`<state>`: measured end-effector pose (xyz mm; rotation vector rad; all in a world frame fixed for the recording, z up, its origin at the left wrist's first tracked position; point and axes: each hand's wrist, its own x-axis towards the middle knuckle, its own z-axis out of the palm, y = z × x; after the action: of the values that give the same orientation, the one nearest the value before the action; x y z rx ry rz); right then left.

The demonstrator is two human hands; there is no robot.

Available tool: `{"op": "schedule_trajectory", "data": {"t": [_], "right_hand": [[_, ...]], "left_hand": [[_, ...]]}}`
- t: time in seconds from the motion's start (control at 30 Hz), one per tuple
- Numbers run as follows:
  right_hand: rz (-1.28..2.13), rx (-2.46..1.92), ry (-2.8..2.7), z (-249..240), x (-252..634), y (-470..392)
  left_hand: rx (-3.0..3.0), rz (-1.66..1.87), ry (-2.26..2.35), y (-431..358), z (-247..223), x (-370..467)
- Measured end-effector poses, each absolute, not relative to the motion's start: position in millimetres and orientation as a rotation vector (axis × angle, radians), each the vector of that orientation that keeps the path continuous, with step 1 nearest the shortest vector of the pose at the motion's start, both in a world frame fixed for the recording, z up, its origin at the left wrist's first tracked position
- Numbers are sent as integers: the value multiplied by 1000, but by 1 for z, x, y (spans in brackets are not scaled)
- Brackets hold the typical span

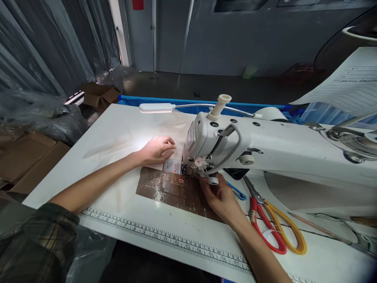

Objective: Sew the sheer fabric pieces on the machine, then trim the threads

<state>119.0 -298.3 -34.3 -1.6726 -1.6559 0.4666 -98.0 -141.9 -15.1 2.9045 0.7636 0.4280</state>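
A white sewing machine [206, 135] stands over the table, its presser-foot area partly hidden behind the machine head. My left hand [159, 149] rests left of the head, on pale sheet material, with its fingers loosely bent and apart. Below it, a small clear piece with red marks [171, 166] lies beside the presser foot. In front is a shiny brown sheet [165, 188], reaching under my right hand [219, 198]. That hand's fingers are drawn together close to the needle area; a knob covers some fingertips, and what they pinch is hidden.
Red-and-yellow scissors [272, 222] and a blue-handled tool [238, 192] lie right of my right hand. A ruler strip [165, 237] runs along the front edge. A lamp [157, 108] stands behind; cardboard boxes [32, 161] are at left.
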Motion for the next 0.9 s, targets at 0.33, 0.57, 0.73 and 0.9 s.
{"op": "schedule_trajectory", "data": {"t": [0.33,0.57,0.73,0.9], "right_hand": [[226,-1621,-1905,-53,122,-297],[156,-1643,-2027,-52,114,-299],[131,-1521,-2046,-53,111,-295],[230,-1526,-2026,-44,115,-296]], "left_hand": [[2923,355,824,-115,-8,-105],[2676,254,827,-179,6,-152],[2700,382,972,-202,-16,-148],[2458,626,1035,-203,-5,-150]]}}
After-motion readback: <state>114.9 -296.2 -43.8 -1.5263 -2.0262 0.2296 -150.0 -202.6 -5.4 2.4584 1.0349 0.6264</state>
